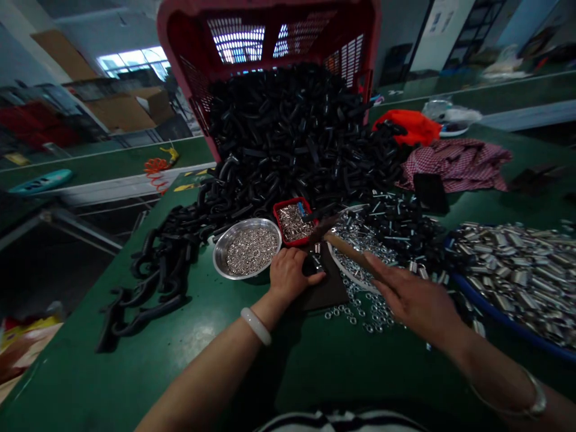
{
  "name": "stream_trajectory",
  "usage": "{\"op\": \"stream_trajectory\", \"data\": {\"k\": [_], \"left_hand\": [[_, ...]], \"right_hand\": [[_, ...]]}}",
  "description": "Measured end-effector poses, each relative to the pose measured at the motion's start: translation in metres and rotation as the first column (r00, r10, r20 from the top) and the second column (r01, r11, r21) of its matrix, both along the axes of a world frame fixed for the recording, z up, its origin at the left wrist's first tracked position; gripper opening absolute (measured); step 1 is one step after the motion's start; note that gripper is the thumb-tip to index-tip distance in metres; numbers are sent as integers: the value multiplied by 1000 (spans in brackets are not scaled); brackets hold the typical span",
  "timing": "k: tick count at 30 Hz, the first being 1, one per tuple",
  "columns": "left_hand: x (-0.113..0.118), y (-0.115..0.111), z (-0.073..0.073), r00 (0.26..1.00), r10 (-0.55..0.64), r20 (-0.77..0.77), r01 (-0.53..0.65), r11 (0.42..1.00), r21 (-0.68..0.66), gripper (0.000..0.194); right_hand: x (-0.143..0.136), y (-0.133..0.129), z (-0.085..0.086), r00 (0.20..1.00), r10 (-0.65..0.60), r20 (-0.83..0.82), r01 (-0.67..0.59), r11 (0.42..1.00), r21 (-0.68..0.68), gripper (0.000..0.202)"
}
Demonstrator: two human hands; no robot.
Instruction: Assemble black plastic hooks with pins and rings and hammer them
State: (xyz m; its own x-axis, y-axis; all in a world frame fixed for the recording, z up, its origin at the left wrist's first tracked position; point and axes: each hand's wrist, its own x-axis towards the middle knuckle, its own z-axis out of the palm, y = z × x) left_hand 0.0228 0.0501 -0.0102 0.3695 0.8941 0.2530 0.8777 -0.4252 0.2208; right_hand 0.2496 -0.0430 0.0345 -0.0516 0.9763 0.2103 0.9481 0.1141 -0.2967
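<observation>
My right hand (416, 300) grips the wooden handle of a hammer (342, 245), whose dark head hangs over a small metal part (316, 261). My left hand (290, 273) is closed around that part and presses it onto a dark brown pad (328, 291) on the green table (135, 354). Just beyond the left hand stand a round steel bowl (248, 247) of small silver pieces and a little red tray (292, 222) of metal bits. Loose washers (360, 315) lie scattered between the two hands.
A tipped red crate (270, 36) spills a big heap of black plastic handles (297, 138) across the table's back and left. A blue basin (517, 282) of metal clips stands at the right. Checked cloth (454, 162) and orange fabric (411, 126) lie behind it.
</observation>
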Motion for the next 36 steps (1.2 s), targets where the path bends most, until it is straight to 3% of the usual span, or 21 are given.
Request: {"op": "stream_trajectory", "data": {"k": [2,5,9,14,16,19,22,24,26,27,29,30,31,32,33,34,36], "left_hand": [[1,1,-3,1000,17,7,-17,999,32,56],[0,3,-4,999,32,13,-33,998,53,58],[0,5,-5,999,32,12,-33,998,55,59],[1,3,-4,998,60,-11,-60,998,36,61],[1,2,-4,998,52,-28,-51,998,31,60],[0,1,-3,999,20,-25,-20,1000,-19,55],[-2,2,2,996,35,82,-25,992,-122,54],[-4,1,9,979,60,195,-26,985,-171,58],[-4,-3,19,950,57,308,-8,987,-157,64],[-2,-6,24,934,42,355,5,992,-129,66],[3,-12,32,909,4,417,22,998,-58,67],[7,-14,36,904,-15,426,31,999,-29,68],[11,-17,38,907,-33,419,40,999,-8,67],[14,-18,40,916,-47,399,50,999,5,67],[16,-19,41,927,-61,371,60,998,15,67],[16,-18,42,936,-80,344,77,997,24,67],[10,-9,44,943,-120,309,113,993,40,62]], "right_hand": [[-6,3,-5,991,24,131,-20,999,-31,50],[-10,4,-3,982,22,189,-19,1000,-15,51],[-14,0,4,986,-39,159,26,996,81,52],[-11,2,-4,996,77,46,-75,996,-50,49],[-1,5,-5,996,56,-69,-61,994,-86,50],[27,15,-6,977,-77,-198,54,991,-120,57],[66,32,-9,971,-176,-160,155,979,-136,59],[84,43,-6,982,-187,-12,185,978,-92,50],[85,52,2,965,-229,128,223,973,54,41],[76,56,7,960,-251,127,234,963,133,40],[42,61,17,970,-226,-92,240,954,182,44],[19,64,20,937,-156,-314,200,974,110,48],[-6,66,22,807,-103,-581,114,993,-18,46],[-31,68,21,609,-94,-787,-40,988,-149,46],[-54,72,19,405,-124,-906,-139,971,-195,45],[-72,76,16,230,-168,-959,-130,971,-201,41],[-93,85,8,-9,-234,-972,-45,971,-234,33]]}}
